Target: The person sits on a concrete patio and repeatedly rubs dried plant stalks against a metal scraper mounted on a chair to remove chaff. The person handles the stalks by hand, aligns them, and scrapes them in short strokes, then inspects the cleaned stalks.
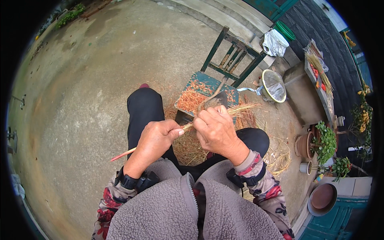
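A thin bundle of dry plant stalks (189, 126) passes through both fists above my lap. My left hand (159, 136) is closed on its reddish stem end, which sticks out at the lower left. Close beside it, my right hand (216, 132) grips the bundle further along, and the fine straw-coloured tips (244, 108) fan out to the right. Just beyond my hands stands a green wooden chair (217, 82) whose seat carries a heap of orange-red husks (192, 100). A dark flat blade with a curved wooden handle (218, 90) lies over the seat, partly hidden by my right hand.
Loose straw (189, 150) covers the concrete floor between my legs. Right of the chair are a rimmed bucket lined with plastic (273, 86), a stone ledge (319, 87) bearing more stalks, and potted plants (304, 146). Concrete steps (207, 13) rise behind; a metal basin (322, 199) is lower right.
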`<state>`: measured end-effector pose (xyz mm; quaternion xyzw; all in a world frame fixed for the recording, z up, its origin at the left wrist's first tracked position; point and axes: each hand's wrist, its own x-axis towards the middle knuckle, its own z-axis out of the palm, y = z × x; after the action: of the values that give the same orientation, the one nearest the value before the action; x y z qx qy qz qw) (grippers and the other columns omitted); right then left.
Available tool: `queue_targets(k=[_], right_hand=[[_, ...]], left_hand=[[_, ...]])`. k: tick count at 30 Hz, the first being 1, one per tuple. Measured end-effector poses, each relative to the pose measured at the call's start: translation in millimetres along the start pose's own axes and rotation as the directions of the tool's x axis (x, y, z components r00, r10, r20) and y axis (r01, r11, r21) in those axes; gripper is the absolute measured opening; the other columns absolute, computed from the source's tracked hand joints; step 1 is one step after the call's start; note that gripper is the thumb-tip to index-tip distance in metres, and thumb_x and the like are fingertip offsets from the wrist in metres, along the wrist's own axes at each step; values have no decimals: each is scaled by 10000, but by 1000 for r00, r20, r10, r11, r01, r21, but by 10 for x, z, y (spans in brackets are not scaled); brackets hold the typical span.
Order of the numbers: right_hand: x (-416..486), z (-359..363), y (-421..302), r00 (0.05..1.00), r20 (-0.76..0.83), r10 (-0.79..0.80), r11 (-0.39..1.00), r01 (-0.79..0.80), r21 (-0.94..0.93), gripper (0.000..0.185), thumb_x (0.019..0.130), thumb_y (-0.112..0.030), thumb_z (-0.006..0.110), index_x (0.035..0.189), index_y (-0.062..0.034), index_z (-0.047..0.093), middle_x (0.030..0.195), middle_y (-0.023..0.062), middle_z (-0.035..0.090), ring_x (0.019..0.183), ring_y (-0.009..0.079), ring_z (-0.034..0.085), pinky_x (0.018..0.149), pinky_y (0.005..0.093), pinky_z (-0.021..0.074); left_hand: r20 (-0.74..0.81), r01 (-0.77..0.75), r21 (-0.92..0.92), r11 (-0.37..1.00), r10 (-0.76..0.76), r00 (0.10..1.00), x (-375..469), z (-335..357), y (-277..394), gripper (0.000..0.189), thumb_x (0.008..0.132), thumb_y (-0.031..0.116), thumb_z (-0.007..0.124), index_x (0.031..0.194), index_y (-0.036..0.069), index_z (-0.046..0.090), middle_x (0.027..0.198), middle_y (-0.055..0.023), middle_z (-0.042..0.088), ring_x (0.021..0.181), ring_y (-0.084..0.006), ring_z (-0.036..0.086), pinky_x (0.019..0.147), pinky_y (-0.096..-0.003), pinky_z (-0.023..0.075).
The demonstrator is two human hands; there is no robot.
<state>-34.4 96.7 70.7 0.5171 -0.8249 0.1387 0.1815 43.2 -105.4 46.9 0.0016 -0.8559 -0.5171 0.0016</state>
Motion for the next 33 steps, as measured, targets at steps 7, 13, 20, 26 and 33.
queue_targets(k=[7, 13, 20, 26, 33], right_hand=[[123, -276, 477, 878, -121, 463, 873, -475, -110, 140, 726, -14, 652, 819, -46, 552, 758, 106, 520, 728, 293, 582, 681, 408, 473], [-7, -440, 151, 977, -21, 213, 957, -204, 205, 244, 779, -3, 742, 1007, -17, 657, 1046, 124, 651, 873, 283, 614, 761, 388, 487], [130, -117, -196, 998, -49, 49, 993, -44, 114, 240, 771, -88, 735, 998, -42, 670, 983, 63, 630, 837, 254, 578, 762, 386, 401], [32, -25, -220, 998, -21, -63, 998, 64, 13, 250, 698, -77, 708, 919, -42, 596, 903, 88, 565, 801, 253, 571, 716, 395, 428], [120, -232, 210, 994, -92, 64, 997, -61, 42, 190, 704, -21, 656, 812, -61, 505, 798, 113, 505, 736, 312, 575, 664, 425, 465]], left_hand=[[-1, -61, 44, 997, 61, 998, -17, -11, 66, 155, 904, 140, 734, 903, -9, 688, 702, -118, 621, 600, -184, 578, 568, -332, 454], [-134, -182, 114, 977, 197, 971, 23, 22, 89, 130, 860, 99, 754, 888, -4, 679, 739, -138, 643, 637, -262, 645, 583, -368, 476], [-126, -175, 116, 978, 189, 974, 15, 32, 149, 192, 849, 158, 745, 814, 10, 627, 766, -174, 645, 752, -394, 655, 648, -480, 504], [-120, -227, 114, 967, 240, 963, 14, 66, 147, 108, 818, 26, 727, 828, -17, 628, 732, -170, 612, 686, -362, 640, 595, -410, 487], [-48, -263, 285, 922, 288, 957, 38, -6, 159, 182, 829, 100, 746, 818, 4, 592, 735, -154, 592, 704, -372, 629, 608, -442, 477]])
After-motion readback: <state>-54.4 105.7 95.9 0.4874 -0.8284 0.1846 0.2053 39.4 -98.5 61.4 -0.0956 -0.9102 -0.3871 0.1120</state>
